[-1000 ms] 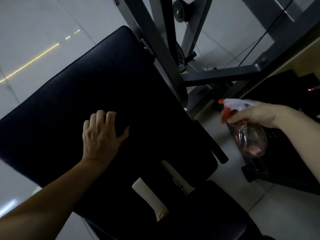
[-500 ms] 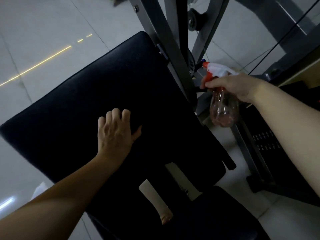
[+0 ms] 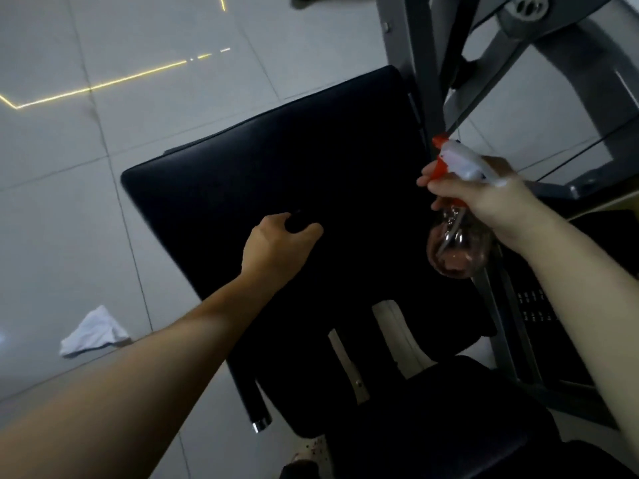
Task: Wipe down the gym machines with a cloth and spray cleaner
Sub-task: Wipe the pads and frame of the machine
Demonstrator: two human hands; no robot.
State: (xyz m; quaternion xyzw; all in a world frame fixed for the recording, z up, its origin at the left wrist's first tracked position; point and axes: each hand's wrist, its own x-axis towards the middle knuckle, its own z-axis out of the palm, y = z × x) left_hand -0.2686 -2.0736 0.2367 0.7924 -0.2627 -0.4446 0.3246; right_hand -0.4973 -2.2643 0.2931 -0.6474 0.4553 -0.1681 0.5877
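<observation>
Spray bottle point(image 3: 458, 243) nearer pad point(image 3: 276, 160); cloth point(image 3: 91, 331) aside.

The left hand point(image 3: 280, 245) loses its fingertips against the black pad point(image 3: 294, 157), its grip unreadable, the right hand point(image 3: 484, 197) hides the spray bottle point(image 3: 456, 248) neck, and the grey frame point(image 3: 423, 46) runs off the top edge.

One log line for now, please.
left hand on black pad, fingers curled, grip unclear | right hand holds spray bottle beside pad | white cloth on floor
</observation>
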